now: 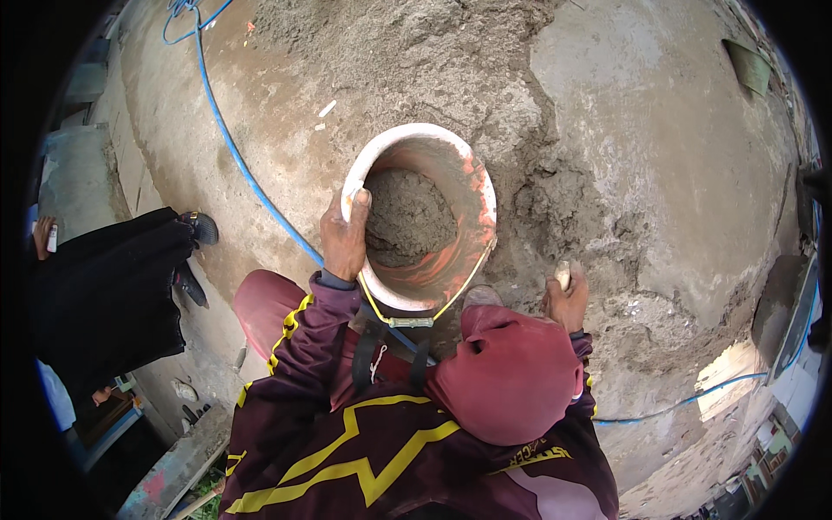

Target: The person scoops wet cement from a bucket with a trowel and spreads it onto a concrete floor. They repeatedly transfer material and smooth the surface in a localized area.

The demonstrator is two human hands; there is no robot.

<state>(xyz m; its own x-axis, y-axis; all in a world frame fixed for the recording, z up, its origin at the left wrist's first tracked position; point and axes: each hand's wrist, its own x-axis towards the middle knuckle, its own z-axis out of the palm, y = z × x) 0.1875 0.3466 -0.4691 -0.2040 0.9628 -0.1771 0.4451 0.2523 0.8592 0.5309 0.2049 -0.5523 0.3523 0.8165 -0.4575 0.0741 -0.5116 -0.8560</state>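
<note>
My left hand (344, 243) grips the rim of a white bucket (416, 133) on its left side, thumb over the edge. The bucket, stained reddish inside, holds wet grey mortar (406, 217); its yellow wire handle (464, 289) hangs down toward me, with a grip at the middle. My right hand (565, 305), right of the bucket, is closed on a short pale handle (562, 274); whatever it belongs to is hard to make out. Beside that hand spreads a rough patch of grey mortar (563, 208) on the concrete ground.
A blue hose (230, 147) runs along the bucket's left and reappears at right. At far left stands another person (113, 286) in dark cloth, beside a concrete ledge (82, 173). A greenish container (745, 68) lies at upper right; a dark board (784, 308) is at right.
</note>
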